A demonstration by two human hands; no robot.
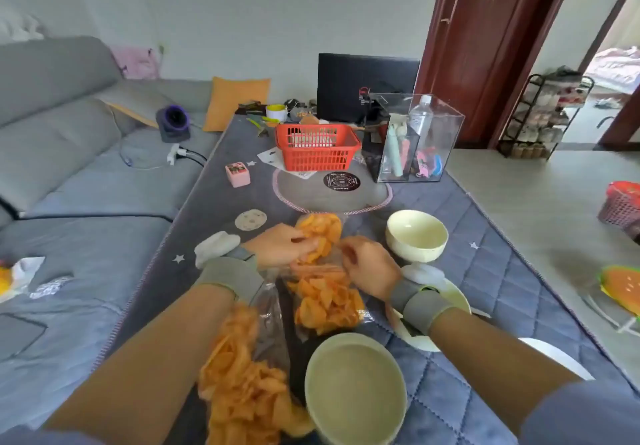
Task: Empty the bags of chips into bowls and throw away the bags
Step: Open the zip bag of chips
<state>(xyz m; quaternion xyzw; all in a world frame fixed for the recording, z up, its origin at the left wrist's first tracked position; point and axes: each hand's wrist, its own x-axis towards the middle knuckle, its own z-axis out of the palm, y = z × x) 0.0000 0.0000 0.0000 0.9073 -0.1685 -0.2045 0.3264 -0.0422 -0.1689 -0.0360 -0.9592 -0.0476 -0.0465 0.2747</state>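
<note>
Clear bag of orange chips (320, 254): lying mid-table on the quilted grey cloth (485, 271), gripped at its far end by both hands. Left hand (280, 245): fingers curled onto the bag's upper part, pinching plastic and chips. Right hand (370, 264): fingers curled round the bag's right edge. Both wrists wear grey bands.

Second bag of chips (242, 375): nearer the camera, under the left forearm, blurred.

Near bowl (355, 389): pale green, nothing in it, just beside the second bag on its right.
Far bowl (417, 235): cream, nothing in it, just right of the right hand.
White plate (453, 297): under the right wrist, partly hidden.

Beyond the bags: round grey mat (332, 195), red basket (317, 147), clear box (415, 138) holding a bottle and small coloured items, black laptop (367, 84), small pink box (237, 174).

Left of the table: grey sofa (69, 133) with an orange cushion (235, 102).
</note>
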